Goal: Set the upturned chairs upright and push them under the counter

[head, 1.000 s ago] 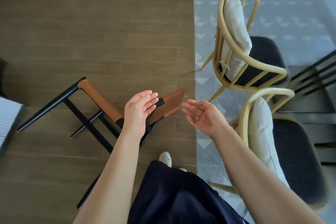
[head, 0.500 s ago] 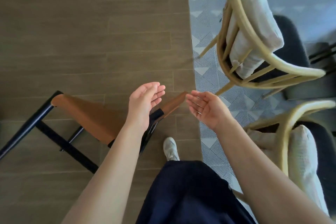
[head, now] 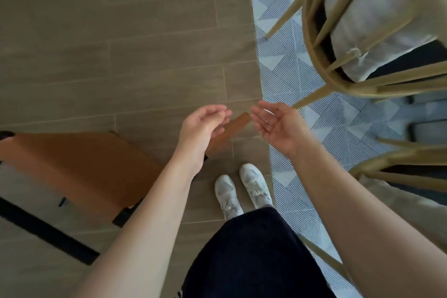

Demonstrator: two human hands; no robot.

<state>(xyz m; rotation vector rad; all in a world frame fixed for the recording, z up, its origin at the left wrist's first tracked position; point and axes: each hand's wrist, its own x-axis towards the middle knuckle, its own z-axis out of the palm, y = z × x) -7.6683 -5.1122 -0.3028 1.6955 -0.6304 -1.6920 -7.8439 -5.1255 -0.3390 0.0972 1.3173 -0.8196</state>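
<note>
A chair with a brown seat (head: 79, 172) and black frame lies tipped over on the wood floor at the lower left. Its brown backrest (head: 229, 129) pokes out between my hands. My left hand (head: 203, 126) hovers over the backrest with fingers apart and holds nothing. My right hand (head: 275, 123) is palm-up just right of the backrest tip, also empty. Neither hand touches the chair.
Two upright yellow-framed chairs with pale cushions stand on the patterned rug (head: 285, 72), one at the upper right (head: 343, 31) and one at the right edge (head: 399, 164). My white shoes (head: 242, 189) are beside the fallen chair. The wood floor (head: 121, 31) stretches to the upper left.
The view has closed in on the fallen chair and tilted downward; my feet have come into view. Both hands have lowered toward the backrest, still empty.
</note>
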